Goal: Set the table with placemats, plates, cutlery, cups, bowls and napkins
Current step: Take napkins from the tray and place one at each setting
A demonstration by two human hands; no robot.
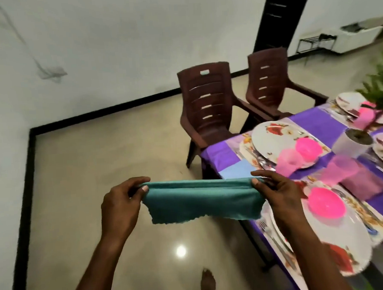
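teal cloth, a napkin [202,202], hangs folded and stretched between a person's two hands in the head view, held in the air over the floor [89,194] just short of the table's near-left edge. the left hand [120,206] pinches the napkin's left end, thumb on the near face and fingers curled over the top fold; the right hand [277,195] pinches the right end the same way. the cloth's long axis runs side to side, level, roughly square to the person's line of sight, with its frayed lower edge hanging free.

the table [318,120], covered in purple and printed placemats, lies to the right and beyond the hands. the right hand is the nearer of the two: it overlaps the near plate [337,243], which carries a pink bowl [326,204], while the left hand is well apart from the table over bare floor. a fork [266,227] lies just left of that plate, below the napkin's right corner. a second plate [272,140] with another pink bowl [308,148] and a pink cup [288,162] sits farther along; a folded purple napkin [361,184] rests between the two settings.

by the look of it, the napkin must travel rightward and down to reach a setting, led by the right hand. two brown chairs [206,106] stand at the table's far-left side; a potted plant [380,86] is at the right edge. much of the table is blurred.
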